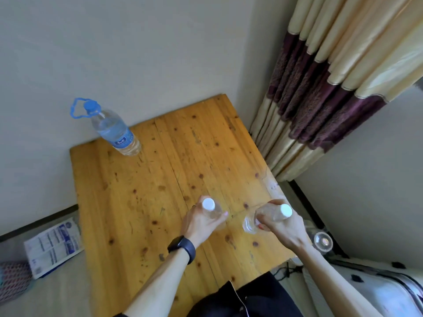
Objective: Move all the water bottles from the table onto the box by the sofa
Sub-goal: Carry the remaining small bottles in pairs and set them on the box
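Each hand grips a clear white-capped bottle over the table [142, 202]: left hand [201, 221] holds the upright bottle [211, 209], right hand [280, 225] the tilted bottle [263, 217]. A blue-capped bottle [114, 130] stands well beyond the left hand.

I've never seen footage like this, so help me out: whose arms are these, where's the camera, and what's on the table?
There is no robot here: a person wears a wide-angle camera on the head, looking down at their own hands. The left hand, wearing a dark wristband, grips a clear white-capped bottle. The right hand grips a second bottle, tilted. A larger blue-capped bottle stands on the wooden table, at its far left corner. A curtain hangs on the right.
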Motion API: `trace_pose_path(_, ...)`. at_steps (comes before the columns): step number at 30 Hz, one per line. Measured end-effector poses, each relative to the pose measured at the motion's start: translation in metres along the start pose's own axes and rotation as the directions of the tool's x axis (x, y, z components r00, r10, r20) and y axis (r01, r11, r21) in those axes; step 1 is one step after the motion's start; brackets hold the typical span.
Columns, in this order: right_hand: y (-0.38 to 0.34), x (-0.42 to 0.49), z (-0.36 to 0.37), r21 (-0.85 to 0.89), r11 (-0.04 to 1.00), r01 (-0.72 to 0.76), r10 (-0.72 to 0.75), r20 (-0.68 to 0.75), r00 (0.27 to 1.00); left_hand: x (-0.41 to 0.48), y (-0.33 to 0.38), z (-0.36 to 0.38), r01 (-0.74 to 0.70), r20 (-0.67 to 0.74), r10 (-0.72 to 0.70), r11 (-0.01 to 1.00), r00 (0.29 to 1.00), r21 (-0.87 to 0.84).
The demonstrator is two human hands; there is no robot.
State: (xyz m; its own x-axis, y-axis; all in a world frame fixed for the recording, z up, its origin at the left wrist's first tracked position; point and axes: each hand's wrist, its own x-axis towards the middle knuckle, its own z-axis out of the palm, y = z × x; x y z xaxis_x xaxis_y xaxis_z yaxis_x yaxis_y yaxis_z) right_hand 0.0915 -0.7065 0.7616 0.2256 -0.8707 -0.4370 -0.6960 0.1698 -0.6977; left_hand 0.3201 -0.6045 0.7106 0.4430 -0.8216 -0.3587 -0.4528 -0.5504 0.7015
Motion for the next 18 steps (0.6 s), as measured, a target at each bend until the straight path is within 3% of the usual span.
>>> trace_pose_path(5,0.012,-0.041,-0.032,0.087,0.996,-0.01,0.02,-0.116,0.993,-0.018,0.031,-0.005,-0.135,-0.003,0.137,0.979,0.991,0.151)
trace_pose_path(11,0.041,-0.117,-0.082,0.205,0.979,0.0,0.071,-0.341,0.937,-0.048,0.094,0.023,-0.387,0.159,0.355,0.874,0.921,0.294)
trace_pose_path(14,0.076,-0.178,-0.11,0.273,0.962,0.014,0.125,-0.483,0.867,-0.078,0.135,0.057,-0.547,0.257,0.489,0.792,0.834,0.27)
trace_pose_path(18,0.138,-0.284,-0.137,0.279,0.96,-0.023,0.21,-0.665,0.716,-0.155,0.193,0.118,-0.728,0.369,0.638,0.655,0.676,0.201)
